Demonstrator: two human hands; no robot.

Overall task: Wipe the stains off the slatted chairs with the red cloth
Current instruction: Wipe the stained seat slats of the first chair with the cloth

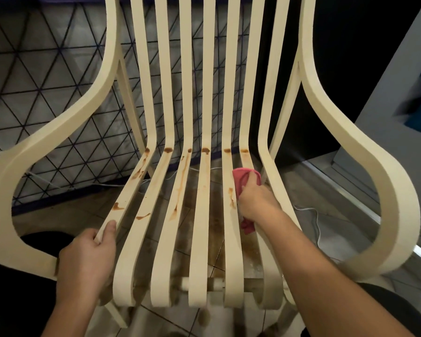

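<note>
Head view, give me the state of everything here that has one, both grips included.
chair: upright, seat slats soiled.
stains: brown, streaked on most seat slats, not yet wiped off.
cloth: bunched, pressed on a right-side seat slat.
left grip: holds the leftmost seat slat, thumb on top.
right grip: holds the cloth against the slat.
floor: brown marks under the seat.

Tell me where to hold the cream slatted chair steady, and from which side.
The leftmost seat slat near its front curve, from the front, as the left hand does: it is narrow, gaps flank it, and it lies clear of the red cloth.
</note>
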